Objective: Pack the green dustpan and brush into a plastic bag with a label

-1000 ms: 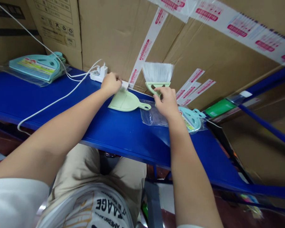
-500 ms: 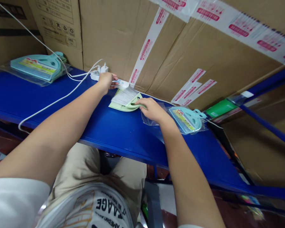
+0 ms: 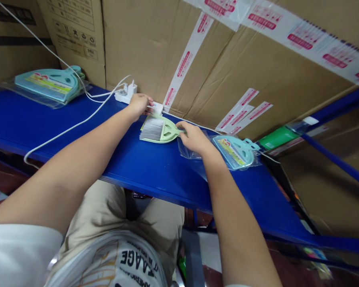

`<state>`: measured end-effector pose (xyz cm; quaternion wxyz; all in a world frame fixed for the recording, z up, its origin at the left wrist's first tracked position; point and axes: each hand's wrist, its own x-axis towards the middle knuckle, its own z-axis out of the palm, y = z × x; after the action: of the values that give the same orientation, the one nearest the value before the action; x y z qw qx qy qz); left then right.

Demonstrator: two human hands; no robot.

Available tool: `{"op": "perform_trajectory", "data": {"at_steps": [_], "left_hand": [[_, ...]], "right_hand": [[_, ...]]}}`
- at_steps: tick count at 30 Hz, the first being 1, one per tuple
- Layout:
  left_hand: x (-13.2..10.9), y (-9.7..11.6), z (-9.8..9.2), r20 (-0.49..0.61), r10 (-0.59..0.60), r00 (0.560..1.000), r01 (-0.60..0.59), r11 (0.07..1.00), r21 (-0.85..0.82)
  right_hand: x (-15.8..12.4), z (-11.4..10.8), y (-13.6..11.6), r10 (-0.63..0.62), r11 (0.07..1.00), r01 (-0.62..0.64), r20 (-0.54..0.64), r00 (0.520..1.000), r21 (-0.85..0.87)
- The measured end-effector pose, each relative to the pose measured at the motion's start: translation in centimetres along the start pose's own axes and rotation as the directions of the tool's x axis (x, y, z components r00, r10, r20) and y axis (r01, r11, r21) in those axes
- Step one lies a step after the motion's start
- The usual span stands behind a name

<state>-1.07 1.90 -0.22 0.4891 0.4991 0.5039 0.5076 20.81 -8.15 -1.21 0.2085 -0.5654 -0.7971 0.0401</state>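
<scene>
My right hand (image 3: 193, 136) is closed around the handle of a light green hand brush (image 3: 169, 131), near the back of the blue shelf. The brush lies nearly flat with its pale grey bristles (image 3: 152, 129) towards the left. A sliver of yellow-green, perhaps a dustpan below, shows at its left edge; the rest is hidden. My left hand (image 3: 139, 106) is just beyond the bristles, fingers loosely bent and apart, in front of the white power strip (image 3: 157, 107). Nothing shows in its grasp, though its fingertips are close to the brush's blurred far edge.
A bagged light blue dustpan set (image 3: 46, 84) lies at the left, another dustpan (image 3: 235, 151) at the right. White cables (image 3: 77, 124) cross the blue shelf (image 3: 155, 171). Large cardboard boxes (image 3: 143, 48) stand behind. A green package (image 3: 277, 137) is at the right rear.
The brush has turned from tilted to nearly flat, showing its bristles and slotted body. My left hand has shifted slightly right; my right hand has barely moved.
</scene>
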Motion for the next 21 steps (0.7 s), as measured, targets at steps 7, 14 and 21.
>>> {"op": "perform_trajectory", "data": {"at_steps": [7, 14, 21], "left_hand": [[-0.6, -0.5, 1.0, 0.147, 0.048, 0.988, -0.074, 0.982, 0.173], [-1.3, -1.5, 2.1, 0.439, 0.221, 0.871, -0.436, 0.761, 0.481], [-3.4, -1.0, 3.2, 0.690, 0.253, 0.678, -0.716, 0.437, 0.544]], "right_hand": [[0.2, -1.4, -0.4, 0.434, 0.901, -0.433, -0.033, 0.900, 0.025], [0.5, -1.3, -1.9, 0.632, 0.693, -0.665, 0.211, 0.746, 0.278], [0.3, -1.5, -2.5, 0.641, 0.536, -0.670, 0.269, 0.719, 0.513]]}}
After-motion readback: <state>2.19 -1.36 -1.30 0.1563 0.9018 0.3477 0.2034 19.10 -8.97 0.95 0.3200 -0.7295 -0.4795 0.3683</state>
